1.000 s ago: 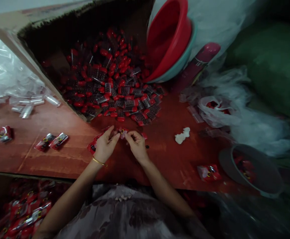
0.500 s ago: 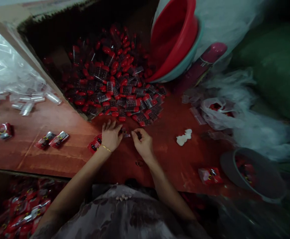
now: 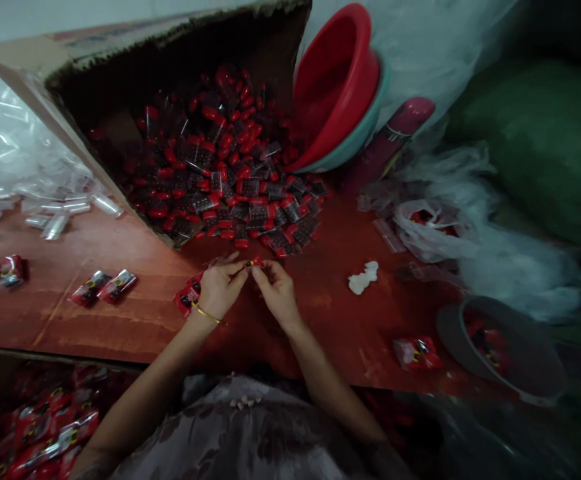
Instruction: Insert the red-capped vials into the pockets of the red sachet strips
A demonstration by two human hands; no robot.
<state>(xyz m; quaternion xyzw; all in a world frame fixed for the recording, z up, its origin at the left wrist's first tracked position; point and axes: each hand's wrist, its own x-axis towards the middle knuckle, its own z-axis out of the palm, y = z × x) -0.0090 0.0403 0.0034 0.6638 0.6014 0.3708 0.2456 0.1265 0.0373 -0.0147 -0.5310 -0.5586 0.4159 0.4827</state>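
Observation:
My left hand [image 3: 219,288], a gold bangle at its wrist, and my right hand [image 3: 279,295] meet just in front of the carton's spilled pieces. Between their fingertips is a small red-and-yellow piece [image 3: 256,263]; the fingers partly cover it, so its kind is unclear. Both hands are closed in a pinch on it. Beside the left hand lies a red printed packet [image 3: 185,297], partly hidden by that hand. Small clear cases with red ends [image 3: 258,212] are heaped just beyond the fingers.
A tipped cardboard carton [image 3: 78,133] stands behind. Clear sleeves [image 3: 55,217] and several red packets [image 3: 116,285] lie left. To the right are red basin [image 3: 355,60], spray can [image 3: 390,137], white scrap [image 3: 363,277], plastic bags [image 3: 435,220] and grey tub [image 3: 463,340].
My hands have come together, and the right hand has moved up and left. The red-and-yellow piece is now held between both sets of fingertips. The view has shifted slightly.

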